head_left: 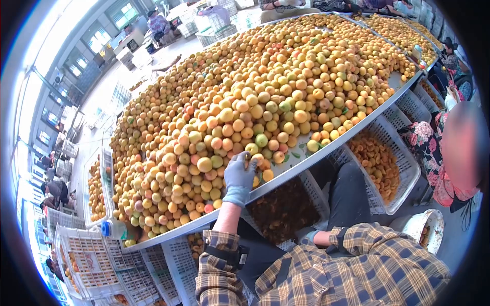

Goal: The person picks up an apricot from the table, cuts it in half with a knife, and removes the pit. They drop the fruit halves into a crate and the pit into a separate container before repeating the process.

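With left hand [239, 177] grasping an apricot [255, 159] at counter [286, 173] edge, lift straight and gently, not rolling the pile [265, 81]; cannot tell for right hand, hidden.

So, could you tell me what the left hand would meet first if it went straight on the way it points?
The left hand points into the fruit pile. Its fingertips seem to touch a yellow-green apricot at the near edge, so that comes first, though depth is unclear.
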A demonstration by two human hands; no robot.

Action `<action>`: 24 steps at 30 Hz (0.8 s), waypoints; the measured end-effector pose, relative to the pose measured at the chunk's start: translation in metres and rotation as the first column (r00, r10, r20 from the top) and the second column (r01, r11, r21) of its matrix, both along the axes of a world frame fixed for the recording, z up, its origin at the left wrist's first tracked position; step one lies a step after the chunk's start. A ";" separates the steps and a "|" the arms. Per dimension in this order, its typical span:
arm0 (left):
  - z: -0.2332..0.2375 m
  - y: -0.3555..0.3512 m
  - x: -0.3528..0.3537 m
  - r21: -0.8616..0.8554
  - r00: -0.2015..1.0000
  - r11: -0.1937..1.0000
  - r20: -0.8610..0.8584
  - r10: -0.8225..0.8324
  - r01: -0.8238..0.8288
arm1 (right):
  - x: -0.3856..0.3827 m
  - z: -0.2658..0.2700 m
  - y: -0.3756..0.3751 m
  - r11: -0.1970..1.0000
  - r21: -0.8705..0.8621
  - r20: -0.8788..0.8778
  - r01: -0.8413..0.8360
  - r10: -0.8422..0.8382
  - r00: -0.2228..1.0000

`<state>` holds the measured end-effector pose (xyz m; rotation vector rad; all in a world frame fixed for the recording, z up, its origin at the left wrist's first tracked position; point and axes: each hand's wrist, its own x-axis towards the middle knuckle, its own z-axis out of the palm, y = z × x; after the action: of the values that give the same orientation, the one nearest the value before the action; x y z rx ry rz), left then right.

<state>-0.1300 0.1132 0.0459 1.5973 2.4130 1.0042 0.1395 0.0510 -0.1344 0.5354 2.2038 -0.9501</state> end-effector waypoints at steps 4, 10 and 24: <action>0.003 0.022 0.022 -0.250 0.931 0.967 -0.362 -0.039 -0.056 | 0.006 0.019 0.019 0.991 0.043 -0.079 0.123 -0.120 0.990; -0.011 0.007 0.020 -0.099 0.877 0.994 -0.470 -0.095 0.055 | 0.020 0.097 0.036 0.910 -0.144 -0.328 0.390 -0.416 0.848; -0.008 -0.085 0.100 0.253 -0.266 0.963 0.926 -0.269 -0.093 | 0.029 0.189 0.051 0.675 -0.571 -0.593 0.467 -0.733 0.334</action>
<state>-0.0299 0.0282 0.0377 0.2606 0.8332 1.6027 0.1684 0.1024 0.0542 0.9804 2.5236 -2.3124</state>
